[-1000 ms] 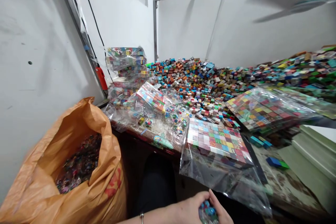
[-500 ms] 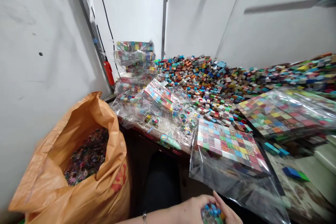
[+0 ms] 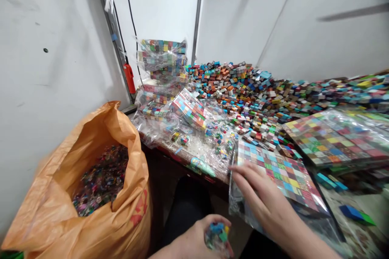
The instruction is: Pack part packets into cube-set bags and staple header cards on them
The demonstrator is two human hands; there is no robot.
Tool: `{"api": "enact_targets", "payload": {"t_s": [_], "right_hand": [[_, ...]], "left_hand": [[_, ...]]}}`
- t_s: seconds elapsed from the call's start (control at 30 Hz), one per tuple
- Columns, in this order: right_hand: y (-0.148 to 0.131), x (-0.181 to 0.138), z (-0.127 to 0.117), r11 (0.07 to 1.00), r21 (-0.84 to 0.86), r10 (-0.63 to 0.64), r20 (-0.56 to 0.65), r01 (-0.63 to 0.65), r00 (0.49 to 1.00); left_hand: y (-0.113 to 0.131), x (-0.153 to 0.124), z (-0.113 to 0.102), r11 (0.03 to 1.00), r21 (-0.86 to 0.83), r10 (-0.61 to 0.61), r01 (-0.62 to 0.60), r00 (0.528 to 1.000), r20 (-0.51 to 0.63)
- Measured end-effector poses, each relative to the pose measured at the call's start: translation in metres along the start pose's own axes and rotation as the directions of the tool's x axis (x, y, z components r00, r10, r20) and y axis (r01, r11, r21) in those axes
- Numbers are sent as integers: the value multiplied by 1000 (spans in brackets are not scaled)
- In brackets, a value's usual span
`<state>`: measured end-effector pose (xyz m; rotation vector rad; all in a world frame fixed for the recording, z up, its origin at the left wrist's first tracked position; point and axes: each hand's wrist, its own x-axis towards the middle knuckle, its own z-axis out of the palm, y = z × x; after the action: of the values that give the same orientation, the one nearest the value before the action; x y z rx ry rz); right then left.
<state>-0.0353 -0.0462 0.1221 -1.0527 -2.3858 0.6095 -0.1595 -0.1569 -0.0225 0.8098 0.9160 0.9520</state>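
My left hand point(image 3: 199, 238) is at the bottom edge, closed around a small clear packet of coloured pieces point(image 3: 216, 235). My right hand point(image 3: 258, 194) reaches out flat, fingers spread, over the near left edge of a clear plastic bag point(image 3: 282, 178) that holds a flat grid of coloured cubes. The fingertips lie on the bag's film near its left corner. That bag rests on the table's front edge point(image 3: 194, 162) right before me.
An open orange sack point(image 3: 121, 194) full of small coloured packets stands on the left. A large heap of loose coloured cubes point(image 3: 249, 89) covers the table behind. More bagged cube grids lie at right point(image 3: 334, 137) and stacked at back left point(image 3: 162, 60). White walls close in.
My right hand has come up from beside the left hand and now lies on the bagged cube grid. The left hand keeps the packet. The view has shifted left and down.
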Motion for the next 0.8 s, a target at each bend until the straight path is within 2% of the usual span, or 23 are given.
{"api": "enact_targets", "payload": {"t_s": [0.07,0.17,0.27,0.37,0.47,0.7,0.8], "right_hand": [[-1,58,8,961,-276,4,10,-1,1000],[8,128,33,913,-401,68,-45,-80,997],[21,163,56,874,-473,90,-64,-109,994],[30,174,69,857,-505,96,-34,-100,995],[36,181,67,869,-482,115,-29,-115,993],[36,188,24,937,-268,206,-96,-224,974],[35,176,8,965,-165,201,-36,-204,979]], "left_hand": [[2,-6,-7,1000,-3,2,-2,999,-54],[10,-15,-15,999,-50,3,-8,994,-111],[13,-18,-24,988,-155,-2,-18,992,-128],[6,-17,-36,974,-222,20,-53,989,-148],[-2,-16,-48,968,-240,30,-73,984,-177],[-18,-14,-61,966,-254,-31,-48,953,-300],[-26,-13,-66,955,-287,-4,-71,967,-253]]}}
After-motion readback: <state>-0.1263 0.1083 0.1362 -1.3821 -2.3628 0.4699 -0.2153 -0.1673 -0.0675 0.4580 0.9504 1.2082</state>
